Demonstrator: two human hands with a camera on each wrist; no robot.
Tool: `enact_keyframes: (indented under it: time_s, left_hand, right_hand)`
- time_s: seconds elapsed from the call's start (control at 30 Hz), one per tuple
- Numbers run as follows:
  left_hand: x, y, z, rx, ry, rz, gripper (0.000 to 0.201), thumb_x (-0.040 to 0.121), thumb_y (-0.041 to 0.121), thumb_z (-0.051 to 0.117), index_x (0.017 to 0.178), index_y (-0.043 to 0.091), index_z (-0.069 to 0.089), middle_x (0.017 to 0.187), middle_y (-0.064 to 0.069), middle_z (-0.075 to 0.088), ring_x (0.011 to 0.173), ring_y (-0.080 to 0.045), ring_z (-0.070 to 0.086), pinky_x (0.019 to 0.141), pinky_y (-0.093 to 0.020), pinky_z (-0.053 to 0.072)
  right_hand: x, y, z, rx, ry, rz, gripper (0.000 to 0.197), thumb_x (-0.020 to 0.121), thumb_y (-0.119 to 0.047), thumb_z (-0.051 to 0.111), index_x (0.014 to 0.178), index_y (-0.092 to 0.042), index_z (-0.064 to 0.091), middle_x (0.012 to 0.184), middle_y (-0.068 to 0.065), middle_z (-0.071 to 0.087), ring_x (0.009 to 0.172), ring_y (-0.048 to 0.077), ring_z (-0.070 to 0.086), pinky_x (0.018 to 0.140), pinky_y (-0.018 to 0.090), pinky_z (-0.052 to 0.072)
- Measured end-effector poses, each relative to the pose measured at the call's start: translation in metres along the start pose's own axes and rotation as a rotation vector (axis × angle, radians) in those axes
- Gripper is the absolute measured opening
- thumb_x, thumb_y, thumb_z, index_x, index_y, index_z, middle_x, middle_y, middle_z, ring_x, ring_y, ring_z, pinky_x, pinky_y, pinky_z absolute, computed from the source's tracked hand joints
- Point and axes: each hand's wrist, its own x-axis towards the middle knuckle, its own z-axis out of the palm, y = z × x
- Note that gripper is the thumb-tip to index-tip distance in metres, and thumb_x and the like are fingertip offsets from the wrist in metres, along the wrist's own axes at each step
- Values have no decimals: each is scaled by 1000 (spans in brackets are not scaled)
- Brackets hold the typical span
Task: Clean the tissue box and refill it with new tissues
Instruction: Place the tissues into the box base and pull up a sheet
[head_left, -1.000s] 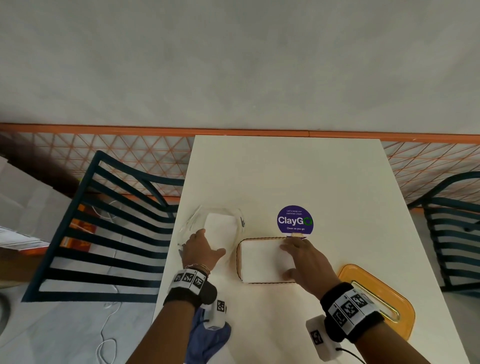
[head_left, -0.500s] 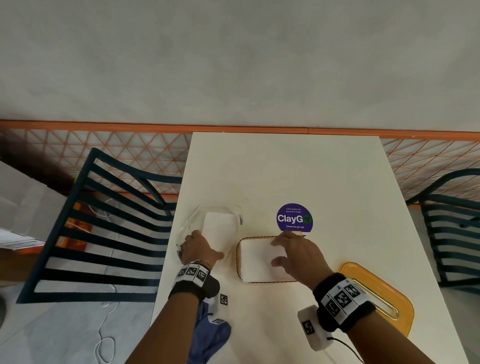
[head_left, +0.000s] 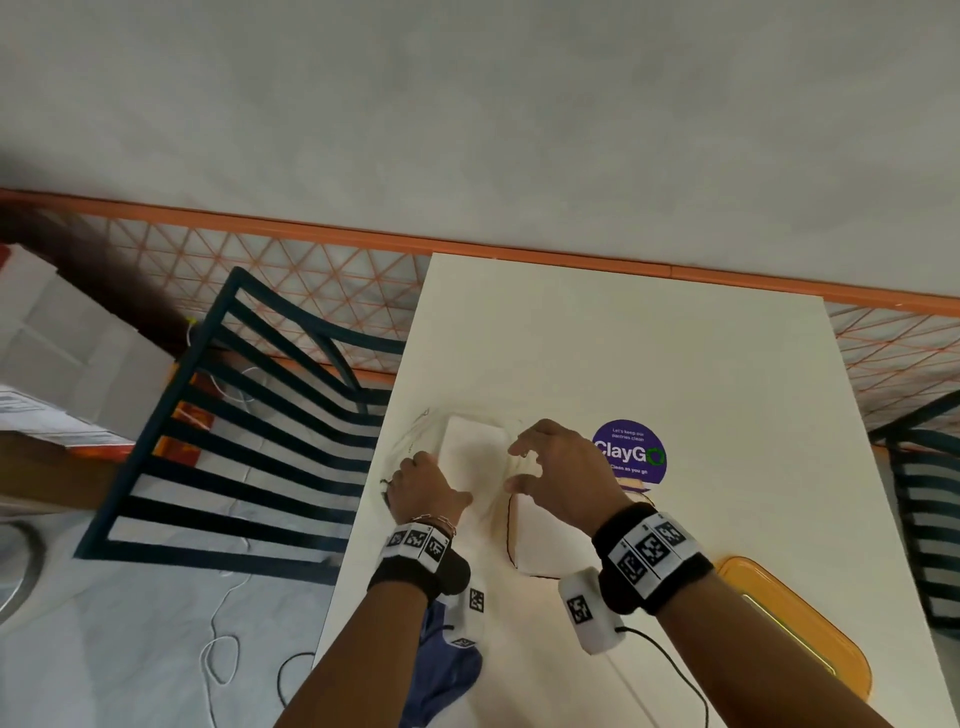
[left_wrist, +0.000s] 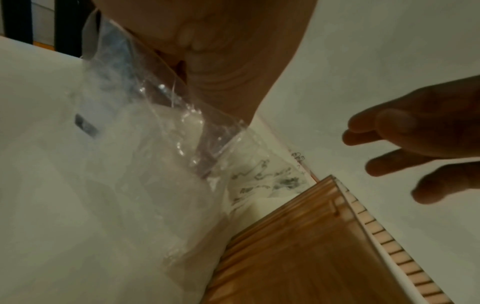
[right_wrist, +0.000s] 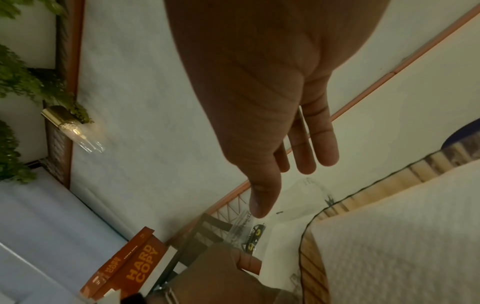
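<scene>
A clear plastic pack of white tissues (head_left: 472, 447) lies near the table's left edge. My left hand (head_left: 423, 478) grips the wrapper at its near left corner; the left wrist view shows the crinkled plastic (left_wrist: 145, 164) under the palm. The wooden tissue box (head_left: 540, 545) stands just right of the pack, filled to its rim with white tissues (right_wrist: 402, 236). My right hand (head_left: 524, 465) hovers open over the pack's right edge, its fingers (right_wrist: 306, 152) spread and holding nothing.
An orange lid (head_left: 789, 618) lies on the white table (head_left: 623, 338) at the near right. A blue cloth (head_left: 441, 675) hangs at the near left edge. A purple sticker (head_left: 629, 452) sits behind the box. Dark slatted chairs stand left (head_left: 249, 441) and right (head_left: 930, 519).
My right hand has lifted off the tissues in the box and moved left to the pack's right side. The left hand has stayed on the pack.
</scene>
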Motion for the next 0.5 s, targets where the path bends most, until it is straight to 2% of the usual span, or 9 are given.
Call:
enact_keyframes:
  time_s: [0.1, 0.3, 0.4, 0.5]
  left_hand:
    - [0, -2, -1, -22, 3, 9, 76, 68, 49, 83, 130, 17, 55, 129, -4, 61, 120, -25, 59, 104, -41, 47]
    - [3, 0, -8, -50, -39, -9, 67, 67, 48, 83, 124, 22, 60, 116, 1, 70, 110, -22, 66, 98, -40, 50]
    - [2, 2, -15, -63, -71, 5, 45, 72, 37, 79, 113, 23, 68, 104, 3, 74, 101, -21, 68, 93, -37, 52]
    - [-2, 2, -21, -120, -78, 19, 27, 77, 27, 75, 103, 23, 73, 99, 4, 75, 96, -19, 68, 89, -33, 53]
  right_hand:
    - [8, -2, 5, 7, -21, 9, 42, 78, -47, 80, 115, -29, 69, 118, -14, 60, 87, 10, 66, 74, 23, 45]
    - [14, 2, 12, 9, -38, 33, 47, 76, -45, 82, 117, -29, 68, 119, -14, 59, 88, 10, 66, 74, 22, 44]
    - [16, 3, 13, 13, -42, 29, 49, 76, -44, 83, 119, -29, 67, 120, -12, 59, 87, 9, 66, 77, 23, 48]
    - [21, 3, 14, 19, -54, 39, 53, 76, -43, 83, 123, -29, 65, 123, -11, 58, 96, 12, 65, 81, 25, 49]
